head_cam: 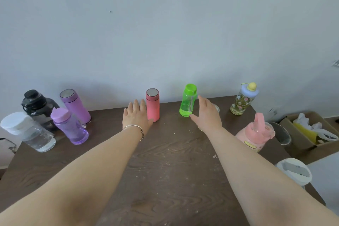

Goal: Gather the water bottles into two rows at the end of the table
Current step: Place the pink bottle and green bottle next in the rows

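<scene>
1. The left hand (137, 115) lies spread wide, fingers together and pointing away from the person, just beside the pink bottle (152, 105). Its thumb reaches toward the bottle's base and appears to touch it. It holds nothing; the flat, open pose suits a sideways push or a wrap around the bottle more than a lift.

2. The right hand (207, 113) is also open wide and empty, palm turned inward toward the green bottle (188, 100). The thumb sits low near the base and the fingers rise beside the body; whether they touch cannot be told. The bottle leans slightly.

3. Both arms stretch nearly straight from the near edge, wrists level, forearms just above the table (174, 170). A thin bracelet (135, 128) circles the left wrist.

4. The pink and green bottles stand apart from each other at the far edge by the wall (165, 24), probably the end where the rows belong.

5. Farther left, four bottles are already bunched in two short lines: a black bottle (37, 104) and a purple flask (75, 105) behind, a clear bottle (29, 132) and a purple bottle (70, 126) in front.

6. To the right, a patterned bottle (243, 100) stands at the far corner and a pink jug (255, 134) nearer, both well apart from the group, so the gathering looks roughly half done.
</scene>
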